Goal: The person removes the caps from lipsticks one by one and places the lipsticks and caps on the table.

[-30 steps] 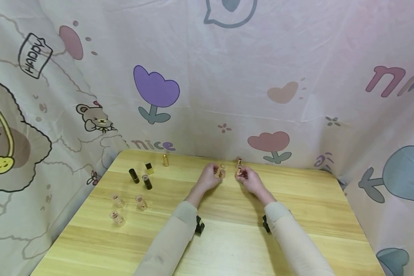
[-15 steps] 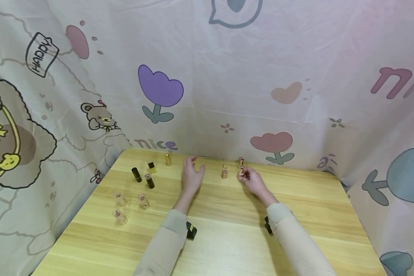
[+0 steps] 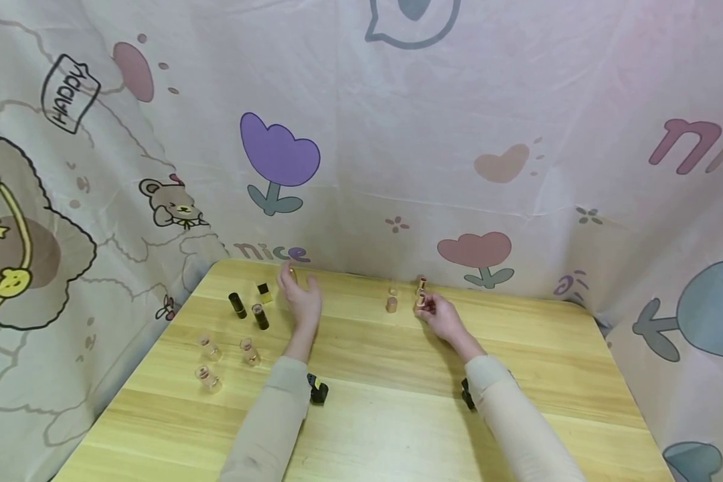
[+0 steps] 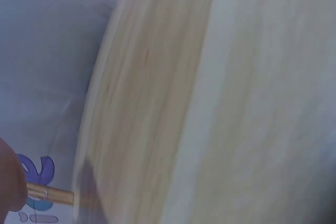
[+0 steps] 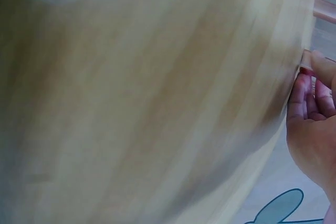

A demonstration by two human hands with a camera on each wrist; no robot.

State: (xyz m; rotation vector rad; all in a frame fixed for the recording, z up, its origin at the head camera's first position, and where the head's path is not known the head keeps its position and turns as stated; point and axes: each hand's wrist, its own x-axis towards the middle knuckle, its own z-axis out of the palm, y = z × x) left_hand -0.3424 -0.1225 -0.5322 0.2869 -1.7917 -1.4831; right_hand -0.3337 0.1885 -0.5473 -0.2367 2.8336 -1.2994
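My left hand [image 3: 303, 301] is spread with thumb and fingers apart beside a slim gold lipstick tube [image 3: 292, 272] at the back edge of the table, partly hidden by the fingers. In the left wrist view that gold tube [image 4: 52, 193] stands just past a fingertip. My right hand [image 3: 443, 316] pinches a small rose-gold lipstick tube [image 3: 421, 299] low down, close over the table. Directly behind it stands another lipstick [image 3: 422, 284] with a dark red top. Left of the right hand is a short pinkish tube [image 3: 391, 305] with a clear-looking piece [image 3: 393, 291] behind it.
On the left are two black lipstick tubes, one [image 3: 237, 305] farther left and one [image 3: 261, 316] nearer my left arm, plus a black-and-gold tube [image 3: 265, 293]. Three clear pinkish tubes, among them one [image 3: 208, 379], stand closer in. A printed cloth [image 3: 361, 147] hangs behind the table.
My left hand has left the short pinkish tube and swung left to the gold lipstick tube, its fingers opening. My right hand has stayed on its rose-gold tube.
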